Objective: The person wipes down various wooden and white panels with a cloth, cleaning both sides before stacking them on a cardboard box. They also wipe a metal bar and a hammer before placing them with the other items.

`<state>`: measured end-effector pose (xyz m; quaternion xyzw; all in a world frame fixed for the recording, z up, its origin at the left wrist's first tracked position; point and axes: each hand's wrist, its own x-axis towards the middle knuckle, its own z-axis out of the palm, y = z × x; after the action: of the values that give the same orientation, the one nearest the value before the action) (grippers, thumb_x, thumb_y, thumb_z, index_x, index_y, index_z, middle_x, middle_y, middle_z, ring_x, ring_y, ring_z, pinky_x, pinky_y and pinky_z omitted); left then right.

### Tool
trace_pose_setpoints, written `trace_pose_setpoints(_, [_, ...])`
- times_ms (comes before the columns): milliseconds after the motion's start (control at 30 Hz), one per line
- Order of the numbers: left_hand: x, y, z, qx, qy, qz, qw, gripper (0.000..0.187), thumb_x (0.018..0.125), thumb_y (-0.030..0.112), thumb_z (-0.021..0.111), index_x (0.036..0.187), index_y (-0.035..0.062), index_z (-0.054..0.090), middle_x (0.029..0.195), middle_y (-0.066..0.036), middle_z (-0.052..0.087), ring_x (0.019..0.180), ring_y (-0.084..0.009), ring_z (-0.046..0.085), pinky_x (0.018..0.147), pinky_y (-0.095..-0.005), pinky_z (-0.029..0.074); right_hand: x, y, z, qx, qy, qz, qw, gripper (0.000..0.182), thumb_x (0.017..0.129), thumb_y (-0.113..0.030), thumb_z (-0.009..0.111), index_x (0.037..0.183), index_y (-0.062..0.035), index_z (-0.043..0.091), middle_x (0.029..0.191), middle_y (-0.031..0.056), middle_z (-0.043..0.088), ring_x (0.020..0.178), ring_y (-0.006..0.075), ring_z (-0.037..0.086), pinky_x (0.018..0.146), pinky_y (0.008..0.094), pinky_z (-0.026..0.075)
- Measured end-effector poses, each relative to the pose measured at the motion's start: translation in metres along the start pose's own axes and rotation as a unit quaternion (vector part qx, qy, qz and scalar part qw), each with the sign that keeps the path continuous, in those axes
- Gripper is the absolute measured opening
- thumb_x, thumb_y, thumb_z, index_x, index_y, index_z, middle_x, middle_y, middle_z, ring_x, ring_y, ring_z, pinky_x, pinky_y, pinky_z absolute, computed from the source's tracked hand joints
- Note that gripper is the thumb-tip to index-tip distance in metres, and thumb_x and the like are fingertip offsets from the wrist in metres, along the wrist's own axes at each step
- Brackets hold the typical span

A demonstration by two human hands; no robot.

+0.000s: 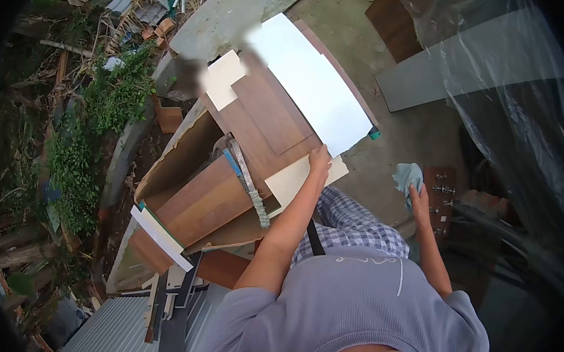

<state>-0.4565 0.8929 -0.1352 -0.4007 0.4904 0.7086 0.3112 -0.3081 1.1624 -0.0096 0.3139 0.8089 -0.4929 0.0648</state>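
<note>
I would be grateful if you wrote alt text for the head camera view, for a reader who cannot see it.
Outdoors, seen from above, a person's left hand touches stacked brown and white panels over a cardboard box; the right hand holds a pale blue cloth. A tool with a wrapped handle lies beside them.

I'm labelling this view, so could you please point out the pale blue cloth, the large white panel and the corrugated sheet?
Pale blue cloth (407, 175): head view, its crumpled middle.
Large white panel (318, 85): head view, middle of its face.
Corrugated sheet (110, 335): head view, its ridged surface.
</note>
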Motion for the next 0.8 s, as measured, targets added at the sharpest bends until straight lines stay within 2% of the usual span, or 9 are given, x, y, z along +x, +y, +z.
trace_pose_setpoints(67, [0.006, 0.0, -0.011, -0.026, 0.061, -0.004, 0.998, 0.055, 0.084, 0.037, 0.052, 0.123, 0.0015, 0.038, 0.112, -0.014, 0.046, 0.092, -0.0239, 0.051, 0.079, -0.0375, 0.044, -0.002, 0.006, 0.001, 0.007, -0.007, -0.017, 1.0, 0.04, 0.087, -0.028, 0.05, 0.11, 0.0034, 0.047, 0.099, 0.0119, 0.056, 0.09, 0.0177, 0.051, 0.081, 0.0301, 0.039])
trace_pose_setpoints(133, [0.014, 0.007, -0.034, -0.272, 0.122, 0.038, 0.954, 0.059, 0.084, 0.039, 0.052, 0.126, 0.0014, 0.034, 0.118, -0.016, 0.042, 0.105, -0.0277, 0.046, 0.088, -0.0376, 0.04, 0.002, 0.008, 0.009, 0.009, -0.026, -0.013, 1.0, 0.039, 0.087, -0.028, 0.05, 0.11, 0.0033, 0.048, 0.097, 0.0116, 0.056, 0.089, 0.0175, 0.052, 0.08, 0.0296, 0.04])
trace_pose_setpoints(300, [0.017, 0.038, -0.068, -0.44, 0.188, 0.028, 0.878, 0.063, 0.085, 0.037, 0.052, 0.13, 0.0019, 0.026, 0.125, -0.018, 0.037, 0.116, -0.0309, 0.037, 0.093, -0.042, 0.035, 0.012, -0.004, 0.028, 0.002, -0.096, -0.016, 0.995, 0.04, 0.087, -0.028, 0.05, 0.114, 0.0022, 0.047, 0.099, 0.0083, 0.055, 0.091, 0.0142, 0.049, 0.081, 0.027, 0.039])
trace_pose_setpoints(400, [0.003, 0.054, -0.079, -0.413, 0.287, 0.02, 0.864, 0.06, 0.084, 0.033, 0.052, 0.129, 0.0007, 0.029, 0.129, -0.019, 0.034, 0.117, -0.0304, 0.038, 0.093, -0.04, 0.035, 0.018, -0.06, 0.059, -0.009, -0.113, -0.05, 0.992, 0.034, 0.086, -0.024, 0.05, 0.11, -0.0003, 0.048, 0.092, 0.0115, 0.057, 0.084, 0.0173, 0.053, 0.074, 0.0309, 0.042])
trace_pose_setpoints(467, [0.023, 0.043, -0.1, -0.086, 0.399, 0.186, 0.894, 0.052, 0.083, 0.029, 0.054, 0.123, -0.0011, 0.039, 0.124, -0.019, 0.041, 0.112, -0.0303, 0.044, 0.09, -0.0388, 0.037, 0.037, -0.086, 0.098, -0.039, -0.155, -0.1, 0.982, 0.034, 0.086, -0.022, 0.05, 0.11, 0.0007, 0.048, 0.093, 0.0161, 0.057, 0.086, 0.0238, 0.055, 0.076, 0.0332, 0.042])
trace_pose_setpoints(533, [0.018, 0.052, -0.105, -0.051, 0.381, 0.203, 0.901, 0.049, 0.082, 0.028, 0.054, 0.118, -0.0023, 0.043, 0.119, -0.02, 0.045, 0.107, -0.0312, 0.047, 0.089, -0.0391, 0.038, 0.06, -0.109, 0.148, -0.067, -0.195, -0.192, 0.959, 0.035, 0.085, -0.02, 0.05, 0.112, 0.0006, 0.046, 0.1, 0.0211, 0.055, 0.091, 0.0331, 0.054, 0.079, 0.0366, 0.041])
trace_pose_setpoints(633, [0.021, 0.057, -0.115, 0.048, 0.338, 0.21, 0.916, 0.046, 0.082, 0.03, 0.054, 0.112, -0.0042, 0.049, 0.112, -0.022, 0.052, 0.102, -0.0332, 0.051, 0.087, -0.0399, 0.039, 0.087, -0.122, 0.229, -0.09, -0.199, -0.283, 0.934, 0.033, 0.085, -0.015, 0.049, 0.113, 0.0001, 0.046, 0.099, 0.0206, 0.055, 0.087, 0.0293, 0.055, 0.077, 0.0342, 0.042])
trace_pose_setpoints(700, [0.027, 0.059, -0.115, 0.107, 0.313, 0.203, 0.922, 0.046, 0.082, 0.031, 0.054, 0.11, -0.0049, 0.051, 0.109, -0.023, 0.054, 0.101, -0.0342, 0.051, 0.086, -0.0403, 0.04, 0.101, -0.119, 0.27, -0.151, -0.214, -0.332, 0.906, 0.038, 0.082, -0.01, 0.047, 0.119, -0.0008, 0.043, 0.105, 0.0252, 0.051, 0.094, 0.0365, 0.052, 0.081, 0.0381, 0.042])
trace_pose_setpoints(800, [0.03, 0.059, -0.107, 0.189, 0.309, 0.184, 0.914, 0.051, 0.081, 0.035, 0.054, 0.11, -0.0064, 0.05, 0.112, -0.025, 0.052, 0.104, -0.0365, 0.05, 0.088, -0.0395, 0.04, 0.095, -0.136, 0.283, -0.239, -0.219, -0.263, 0.909, 0.046, 0.079, -0.006, 0.046, 0.124, -0.0002, 0.039, 0.107, 0.0276, 0.049, 0.098, 0.0389, 0.049, 0.084, 0.0404, 0.04])
